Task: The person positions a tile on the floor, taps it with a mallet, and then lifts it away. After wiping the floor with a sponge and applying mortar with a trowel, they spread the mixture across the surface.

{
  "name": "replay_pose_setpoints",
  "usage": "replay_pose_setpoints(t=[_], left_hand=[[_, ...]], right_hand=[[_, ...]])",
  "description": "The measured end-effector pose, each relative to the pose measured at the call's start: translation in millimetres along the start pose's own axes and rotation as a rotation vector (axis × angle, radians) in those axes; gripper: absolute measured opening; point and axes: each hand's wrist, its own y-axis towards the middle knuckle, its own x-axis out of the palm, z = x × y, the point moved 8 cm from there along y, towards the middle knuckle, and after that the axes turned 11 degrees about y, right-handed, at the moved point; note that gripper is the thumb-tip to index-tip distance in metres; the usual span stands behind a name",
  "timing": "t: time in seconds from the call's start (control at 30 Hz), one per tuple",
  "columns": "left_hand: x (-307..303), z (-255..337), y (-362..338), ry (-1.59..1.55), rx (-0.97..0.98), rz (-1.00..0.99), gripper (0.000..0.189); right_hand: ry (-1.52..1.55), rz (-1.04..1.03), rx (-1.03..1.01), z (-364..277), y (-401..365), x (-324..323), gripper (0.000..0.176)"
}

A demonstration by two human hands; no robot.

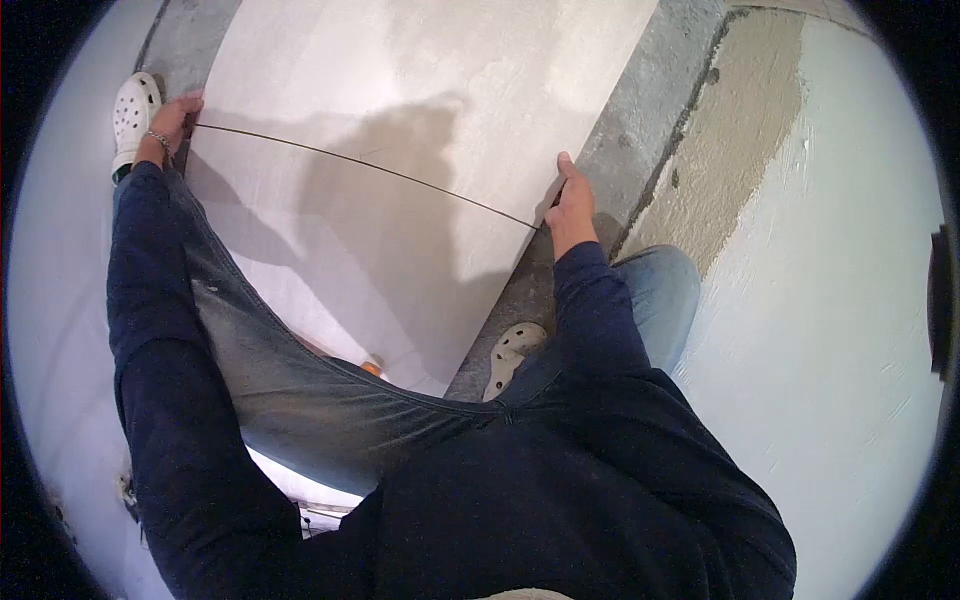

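Two large pale floor tiles lie end to end, a far tile and a near tile, with a thin dark gap between them. My left hand, a bracelet at its wrist, holds the left edge of the far tile near the gap. At the opposite edge, my right hand grips the far tile beside the gap, thumb up along the side and the other fingers mostly hidden. My shadow falls across both tiles.
Bare grey concrete runs along the right side of the tiles. Beyond it stands a white wall with a rough beige strip. My white clogs are on either side. A small orange object shows by my leg.
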Motion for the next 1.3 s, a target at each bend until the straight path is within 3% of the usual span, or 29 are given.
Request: replay_pose_setpoints(t=[0.03, 0.1, 0.3, 0.37, 0.47, 0.53, 0.6, 0.7, 0.77, 0.87, 0.9, 0.93, 0.97, 1.0, 1.03, 1.1, 1.13, 1.23, 1.3], left_hand=[[6.9, 5.7, -5.8, -0.077, 0.007, -0.027, 0.035], [12.4, 7.4, -7.4, -0.154, 0.014, -0.052, 0.036], [8.8, 10.9, -9.8, -0.182, 0.047, 0.009, 0.036], [14.1, 27.8, -26.4, -0.058, 0.0, 0.03, 0.036], [-2.0, -3.1, 2.0, -0.085, 0.018, 0.053, 0.036], [6.1, 9.5, -11.7, -0.075, -0.009, 0.047, 0.036], [5.6, 14.8, -18.9, -0.059, -0.037, 0.049, 0.036], [5.2, 6.5, -10.0, -0.068, 0.026, 0.018, 0.035], [5.0, 9.0, -15.4, 0.01, -0.044, 0.079, 0.03], [-12.1, -27.0, 19.5, -0.121, 0.035, 0.154, 0.016], [-5.4, -10.0, 1.6, -0.106, -0.002, 0.201, 0.015], [3.6, 8.6, -14.9, 0.013, -0.046, 0.071, 0.027], [16.1, 52.8, -55.1, 0.122, 0.028, 0.155, 0.026], [4.5, 22.3, -25.8, 0.052, 0.057, 0.18, 0.024], [-0.5, 14.2, -11.9, 0.201, 0.108, 0.146, 0.023], [5.3, 29.0, -27.8, 0.213, 0.063, 0.132, 0.025], [11.5, 43.6, -48.1, 0.013, 0.006, 0.241, 0.024], [12.0, 53.4, -53.4, 0.148, 0.018, 0.251, 0.025], [10.1, 62.7, -51.0, 0.605, 0.146, 0.217, 0.025]], right_hand=[[-0.002, 0.005, -0.001, -0.9, -3.4, 0.0, 0.037], [0.022, -0.035, 0.004, -3.0, -8.2, 5.9, 0.06], [0.04, -0.003, 0.013, 1.1, 1.5, 0.8, 0.061], [0.035, 0.007, 0.01, 0.0, -2.7, 2.0, 0.061], [0.021, 0.006, 0.004, -1.7, -6.3, 3.6, 0.061], [0.014, -0.004, 0.005, -2.4, -11.1, 5.8, 0.061], [-0.037, 0.04, 0.004, -3.9, -17.0, 7.3, 0.039], [-0.027, -0.031, 0.002, 7.5, 15.2, -5.0, 0.043], [-0.038, -0.024, 0.004, 4.2, 8.0, -5.3, 0.042], [-0.137, -0.004, 0.046, -4.9, -21.4, 5.8, 0.036], [-0.107, -0.048, 0.013, -7.5, -34.7, 15.6, 0.033], [-0.145, -0.056, 0.068, -3.6, -25.2, 12.2, 0.035], [-0.087, -0.133, 0.063, 1.8, -14.0, 11.8, 0.034], [-0.044, -0.173, 0.056, -2.2, -27.5, 22.9, 0.033], [-0.038, -0.2, 0.052, -2.1, -28.2, 25.0, 0.042], [-0.066, -0.224, 0.057, 0.3, -22.4, 24.3, 0.041], [-0.08, -0.187, 0.053, -0.7, -22.4, 21.8, 0.04], [-0.093, -0.16, 0.052, -2.5, -29.7, 23.6, 0.039], [-0.089, -0.171, 0.058, -1.2, -29.4, 24.4, 0.038]])
